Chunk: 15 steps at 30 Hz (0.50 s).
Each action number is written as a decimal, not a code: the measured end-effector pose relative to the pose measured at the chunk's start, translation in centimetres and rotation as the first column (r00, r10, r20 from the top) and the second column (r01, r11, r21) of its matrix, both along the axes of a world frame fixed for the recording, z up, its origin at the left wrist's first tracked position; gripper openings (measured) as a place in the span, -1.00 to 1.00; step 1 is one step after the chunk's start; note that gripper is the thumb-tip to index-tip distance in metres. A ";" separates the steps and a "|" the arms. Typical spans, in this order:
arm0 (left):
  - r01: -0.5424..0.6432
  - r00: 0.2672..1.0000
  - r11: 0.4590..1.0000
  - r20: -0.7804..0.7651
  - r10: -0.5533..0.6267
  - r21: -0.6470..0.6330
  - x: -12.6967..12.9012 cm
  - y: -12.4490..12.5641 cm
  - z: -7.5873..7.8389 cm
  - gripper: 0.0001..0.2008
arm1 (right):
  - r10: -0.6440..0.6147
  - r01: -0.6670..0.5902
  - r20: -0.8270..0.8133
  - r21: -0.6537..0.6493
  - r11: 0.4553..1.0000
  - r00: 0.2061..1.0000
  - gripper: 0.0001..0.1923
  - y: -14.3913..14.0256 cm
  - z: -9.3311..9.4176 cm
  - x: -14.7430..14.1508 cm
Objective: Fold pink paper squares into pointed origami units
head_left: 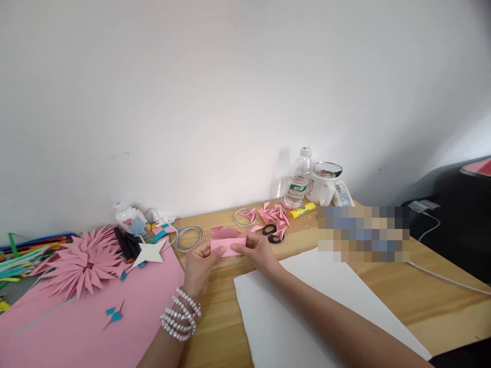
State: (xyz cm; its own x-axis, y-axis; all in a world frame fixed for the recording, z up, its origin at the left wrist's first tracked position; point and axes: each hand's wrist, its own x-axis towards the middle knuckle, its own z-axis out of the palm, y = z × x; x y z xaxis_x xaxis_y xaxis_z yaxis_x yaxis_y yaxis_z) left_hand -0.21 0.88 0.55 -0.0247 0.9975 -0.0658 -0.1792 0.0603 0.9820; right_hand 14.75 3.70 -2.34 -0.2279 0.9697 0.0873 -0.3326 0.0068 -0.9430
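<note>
Left wrist (pixel 193 288): bracelet (pixel 180 319), several stacked strands, round pearly silver-white beads. Left hand (pixel 203 259), right hand (pixel 260 250) and both forearms (pixel 326 313) bare.

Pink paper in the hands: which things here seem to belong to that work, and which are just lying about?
Likely part of it:
pink paper, held by left hand and right hand
folded pink pieces
scissors
glue stick

Probably just lying about:
water bottle
mug
white bottle

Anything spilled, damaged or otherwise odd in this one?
No spill or damage stands out. The odd spot is a pixelated block on the right of the wooden table, beyond the yellow tube; it hides whatever lies there.
</note>
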 end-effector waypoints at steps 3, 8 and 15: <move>-0.004 1.000 1.000 0.019 0.004 -0.003 -0.1 0.1 -0.1 -0.66 | 0.009 -0.009 -0.020 0.007 1.000 1.000 -0.69 0.0 0.0 0.0; -0.004 0.999 1.000 0.041 0.005 -0.015 -0.1 0.2 -0.2 -0.66 | 0.007 -0.007 0.005 0.021 1.000 1.000 -0.69 0.0 -0.1 0.0; -0.017 0.999 0.999 0.034 0.018 -0.031 0.0 0.2 -0.1 -0.66 | 0.013 -0.014 0.033 0.049 0.999 0.999 -0.68 0.0 -0.1 0.0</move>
